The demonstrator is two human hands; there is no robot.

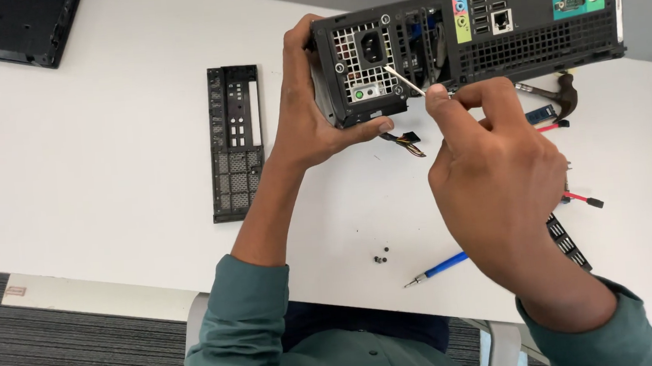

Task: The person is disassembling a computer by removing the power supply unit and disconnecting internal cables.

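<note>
My left hand grips the left end of a small black desktop computer case, holding it tilted above the white table with its rear ports facing me. My right hand pinches a thin white swab stick between thumb and finger. The stick's tip touches the power supply grille near the power socket. A short bundle of coloured wires hangs under the case.
A black perforated back panel lies flat at the left. A blue-handled screwdriver and a few small screws lie near the front edge. A hammer, red cables and a black bracket sit at the right. A dark device occupies the far left corner.
</note>
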